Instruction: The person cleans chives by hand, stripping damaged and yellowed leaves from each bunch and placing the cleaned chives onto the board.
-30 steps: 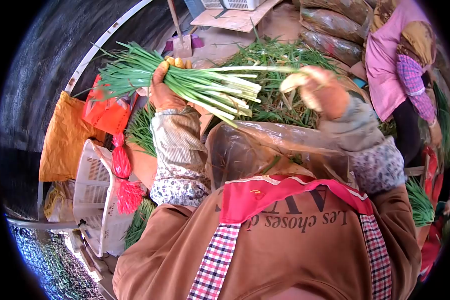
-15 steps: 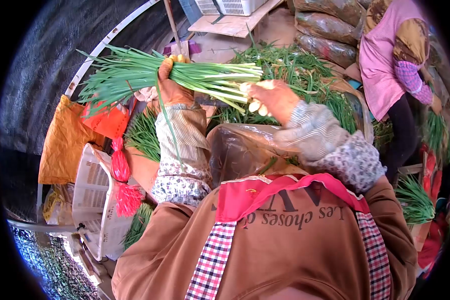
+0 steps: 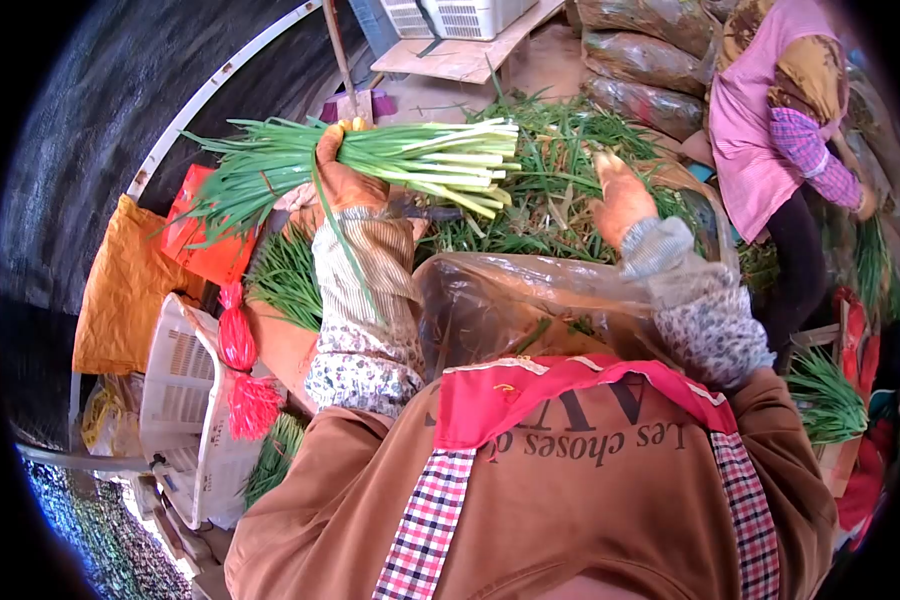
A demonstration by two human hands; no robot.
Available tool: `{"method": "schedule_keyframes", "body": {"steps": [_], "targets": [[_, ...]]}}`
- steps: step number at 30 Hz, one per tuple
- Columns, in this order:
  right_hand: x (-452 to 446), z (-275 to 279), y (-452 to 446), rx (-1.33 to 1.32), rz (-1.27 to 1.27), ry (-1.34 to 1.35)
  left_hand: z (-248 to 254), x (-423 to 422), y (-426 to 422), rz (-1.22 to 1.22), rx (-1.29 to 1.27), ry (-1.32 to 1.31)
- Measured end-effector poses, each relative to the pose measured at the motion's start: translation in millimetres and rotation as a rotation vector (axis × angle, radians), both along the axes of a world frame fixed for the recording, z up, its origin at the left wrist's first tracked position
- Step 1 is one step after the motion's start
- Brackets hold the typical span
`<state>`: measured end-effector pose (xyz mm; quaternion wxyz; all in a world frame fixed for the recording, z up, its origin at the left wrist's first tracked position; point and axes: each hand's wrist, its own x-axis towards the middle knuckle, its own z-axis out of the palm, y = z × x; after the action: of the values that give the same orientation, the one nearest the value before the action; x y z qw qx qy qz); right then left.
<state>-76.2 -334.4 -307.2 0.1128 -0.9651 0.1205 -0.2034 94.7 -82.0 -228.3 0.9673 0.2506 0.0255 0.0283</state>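
Note:
My left hand [image 3: 350, 180], in an orange glove, is closed around a bunch of garlic chives [image 3: 420, 155]. Its pale stem ends point right and its green leaves fan out to the left. One long loose leaf hangs down over my left sleeve. To the right of the stem ends, and apart from them, my right hand [image 3: 625, 200] is gloved too, with fingers stretched out and nothing visible in it. Beneath that hand lies a heap of loose chives and trimmings [image 3: 560, 190].
Clear plastic sheeting [image 3: 510, 290] lies before my apron. Left are a white basket [image 3: 175, 390], pink-red ties [image 3: 237, 340] and an orange sack [image 3: 120, 290]. Full bags [image 3: 645, 60] are stacked behind. At right, a co-worker in a pink apron [image 3: 760, 120] bends over more chives [image 3: 870, 265].
My right hand has left the stem ends and moved right, its fingers straightening. The bunch stays in my left hand, its leaf end slightly lower.

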Motion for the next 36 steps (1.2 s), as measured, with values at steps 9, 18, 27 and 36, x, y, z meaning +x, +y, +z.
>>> {"method": "schedule_keyframes", "body": {"steps": [9,18,27,36], "targets": [[19,47,61,1.405,0.400,-0.321,-10,-8,-14,-0.099,-0.043,0.056],[2,60,63,0.472,0.439,-0.462,-26,-8,-18,-0.174,-0.031,0.172],[-9,90,58,0.165,0.543,-0.446,-35,-16,-9,-0.542,-0.125,-0.108],[-3,71,58,1.398,0.609,0.048,-16,-38,-5,-0.527,-0.230,-0.340]]}}
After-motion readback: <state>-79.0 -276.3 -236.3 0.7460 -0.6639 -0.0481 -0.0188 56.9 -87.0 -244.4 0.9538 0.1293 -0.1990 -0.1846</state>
